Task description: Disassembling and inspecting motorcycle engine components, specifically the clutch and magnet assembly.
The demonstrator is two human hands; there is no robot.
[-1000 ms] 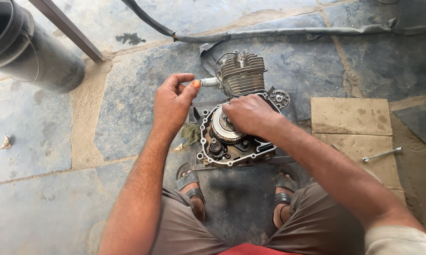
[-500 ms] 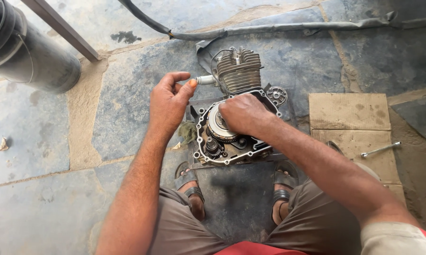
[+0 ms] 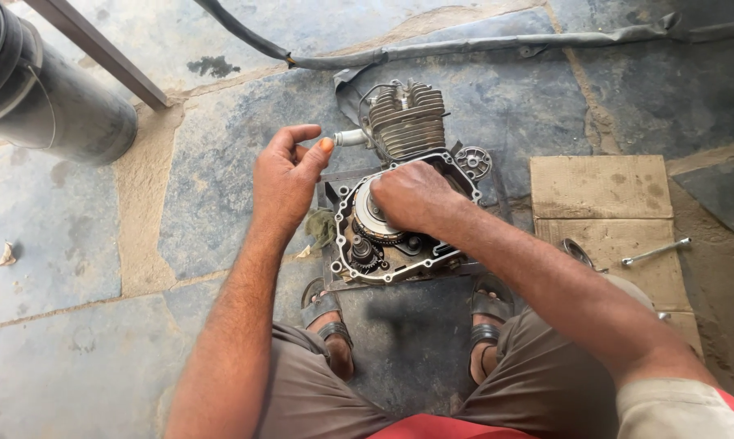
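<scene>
The engine [image 3: 399,203] is seen at the centre of the frame, set on the stone floor [image 3: 98,325] just above the two sandalled feet [image 3: 326,317]. Its side cover is off, so that an open case ringed with bolt holes is shown, with a small gear [image 3: 363,252] at the lower left of the case and a round clutch drum [image 3: 375,215] above it. A finned grey cylinder [image 3: 406,122] is seen at the upper end of the engine, and a short pale pipe stub [image 3: 350,137] is seen sticking out to the left of it.

The right hand [image 3: 416,195] is laid over the clutch drum, with the fingers curled down and closed around its rim. The left hand [image 3: 284,183] is held just left of the case, loosely open, with the fingers bent and spread; the thumb tip is placed close to the pipe stub, though whether it is touched cannot be told.

At the right of the frame a piece of cardboard [image 3: 603,191] is laid flat, with a wrench [image 3: 655,251] resting at its lower edge. At the upper left a dark cylindrical drum [image 3: 50,97] is seen, and a black hose [image 3: 245,32] is run along the top.
</scene>
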